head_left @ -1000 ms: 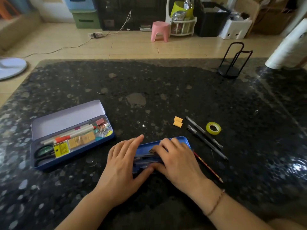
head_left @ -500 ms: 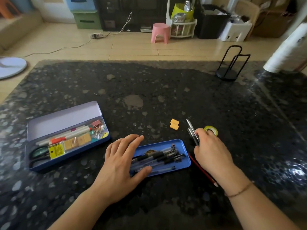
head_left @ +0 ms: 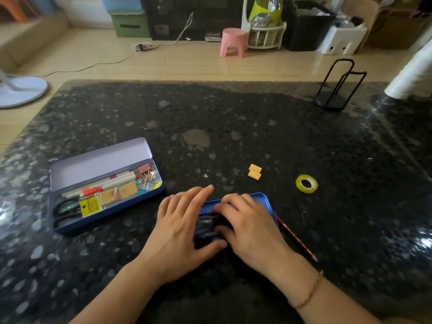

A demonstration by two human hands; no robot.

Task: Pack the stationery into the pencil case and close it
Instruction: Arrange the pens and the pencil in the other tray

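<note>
The open pencil case, a blue tin with a lilac lid, lies at the left and holds scissors, markers, clips and erasers. A separate blue tray sits in front of me. My left hand clasps its left end, with the thumb on the near edge. My right hand is curled over the tray and presses dark pens into it. Loose on the table are two orange erasers, a yellow tape roll and a red pencil beside the tray.
The dark speckled table carries a black wire stand at the far right and a white roll at the right edge. Beyond the table are the floor, a pink stool and storage bins.
My right hand reached out to the two pens beside the tape, took them and came back over the tray. Those pens no longer lie on the table. My left hand stayed on the tray.
</note>
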